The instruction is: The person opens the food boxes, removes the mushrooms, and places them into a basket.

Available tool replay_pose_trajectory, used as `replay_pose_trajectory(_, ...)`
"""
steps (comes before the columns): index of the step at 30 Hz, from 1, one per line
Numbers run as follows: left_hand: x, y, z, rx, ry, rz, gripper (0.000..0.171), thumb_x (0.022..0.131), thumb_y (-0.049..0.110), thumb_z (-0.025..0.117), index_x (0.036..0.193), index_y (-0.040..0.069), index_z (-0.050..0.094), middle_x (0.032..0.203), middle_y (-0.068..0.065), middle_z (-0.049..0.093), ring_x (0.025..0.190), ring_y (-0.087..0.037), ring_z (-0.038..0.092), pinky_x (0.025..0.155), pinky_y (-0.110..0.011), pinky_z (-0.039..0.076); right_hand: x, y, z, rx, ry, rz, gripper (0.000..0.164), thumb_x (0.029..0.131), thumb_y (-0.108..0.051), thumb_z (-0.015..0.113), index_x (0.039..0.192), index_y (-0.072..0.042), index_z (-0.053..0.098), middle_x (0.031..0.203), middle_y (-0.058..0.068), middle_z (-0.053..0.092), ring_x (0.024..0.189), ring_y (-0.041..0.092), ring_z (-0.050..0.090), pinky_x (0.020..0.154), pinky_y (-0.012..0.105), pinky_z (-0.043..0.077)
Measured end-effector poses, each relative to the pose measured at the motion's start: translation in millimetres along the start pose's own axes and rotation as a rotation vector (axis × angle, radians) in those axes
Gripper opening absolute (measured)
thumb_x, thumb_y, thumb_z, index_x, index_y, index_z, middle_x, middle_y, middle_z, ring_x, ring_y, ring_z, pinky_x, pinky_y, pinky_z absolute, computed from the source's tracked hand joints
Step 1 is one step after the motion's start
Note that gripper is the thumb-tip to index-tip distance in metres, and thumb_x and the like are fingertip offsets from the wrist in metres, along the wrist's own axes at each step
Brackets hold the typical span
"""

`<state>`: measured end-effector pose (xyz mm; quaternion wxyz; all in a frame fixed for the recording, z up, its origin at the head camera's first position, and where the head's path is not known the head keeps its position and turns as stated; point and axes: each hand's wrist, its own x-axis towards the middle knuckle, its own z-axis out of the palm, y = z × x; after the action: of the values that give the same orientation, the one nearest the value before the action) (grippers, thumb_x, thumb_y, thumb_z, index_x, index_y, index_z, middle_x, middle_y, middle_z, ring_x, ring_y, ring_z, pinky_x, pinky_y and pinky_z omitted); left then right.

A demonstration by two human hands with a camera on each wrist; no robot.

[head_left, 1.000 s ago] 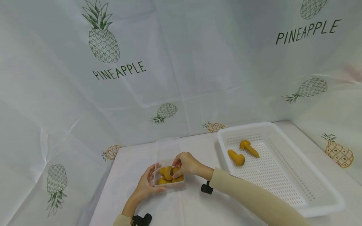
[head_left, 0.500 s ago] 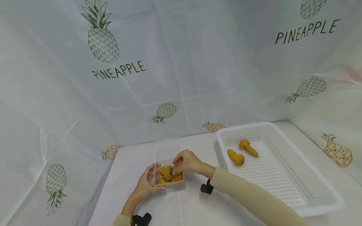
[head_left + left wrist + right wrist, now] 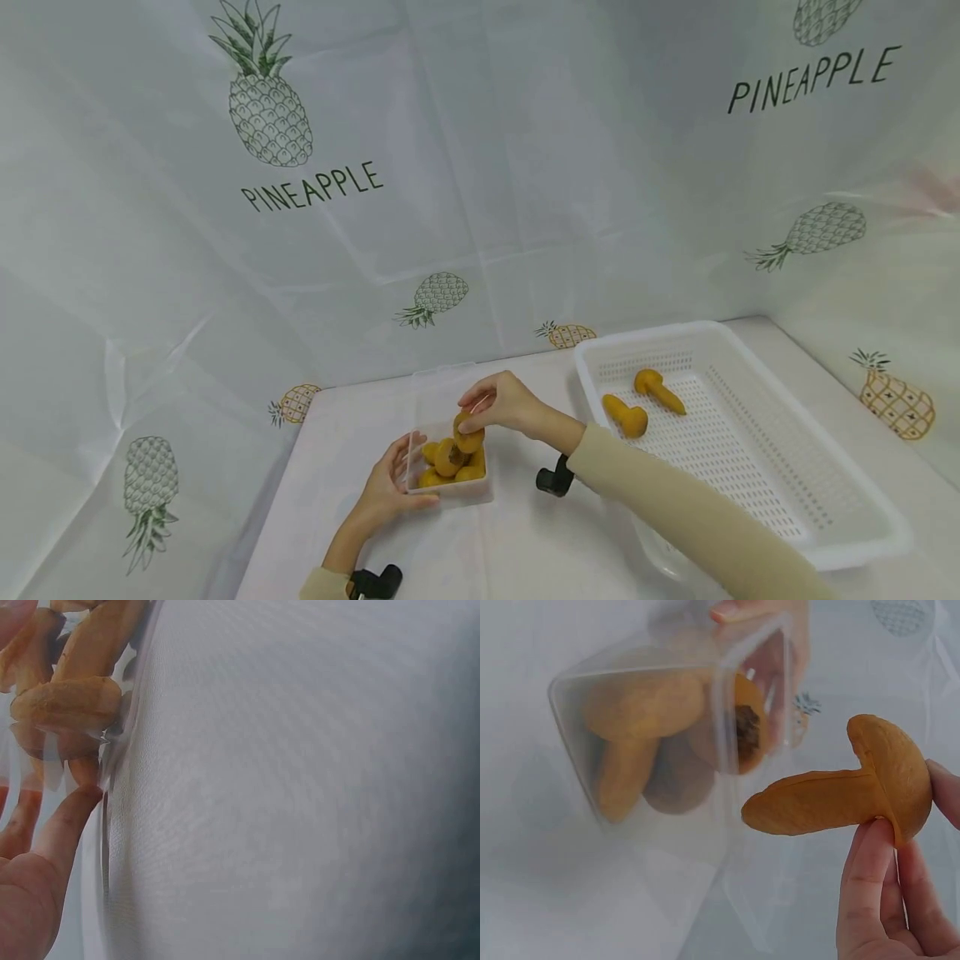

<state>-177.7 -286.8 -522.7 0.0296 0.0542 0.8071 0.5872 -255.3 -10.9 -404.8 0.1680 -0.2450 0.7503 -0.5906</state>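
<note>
My left hand (image 3: 384, 490) grips a clear plastic box (image 3: 467, 495) by its left side, thumb along the front and fingers behind. Several yellow-brown mushrooms (image 3: 447, 458) lie inside; the left wrist view shows them through the wall. Above the box's right part, my right hand (image 3: 510, 407) pinches one mushroom (image 3: 470, 435) by its cap. In the right wrist view this mushroom (image 3: 810, 802) has its thick stem pointing left toward the box (image 3: 641, 671), apart from it. Thumb and fingertips meet on opposite sides of the cap.
A white perforated basket (image 3: 738, 458) stands on the right of the white table (image 3: 551, 550), with two mushrooms (image 3: 660, 393) at its far left. The box's clear lid (image 3: 442, 390) extends behind it. A pineapple-print sheet (image 3: 525, 208) hangs behind the table.
My right hand has risen from inside the box, lifting a mushroom out above the others. The left hand keeps its hold on the box, and the basket's mushrooms stay put.
</note>
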Motion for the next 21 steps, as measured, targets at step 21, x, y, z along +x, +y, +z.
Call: replay_pose_trajectory(21,-2.7,2.7,-0.3,0.025,-0.008,0.002,0.103,0.069,0.014,0.093,0.153,0.012,0.034,0.155,-0.014,0.039,0.143,-0.049,0.026,0.102,-0.069,0.036,-40,-5,-130,0.187,0.127,0.005,0.043,0.084,-0.009,0.081,0.12,0.006,0.064,0.118,0.016,0.068,0.104,0.023,0.066,0.096,0.032,0.051)
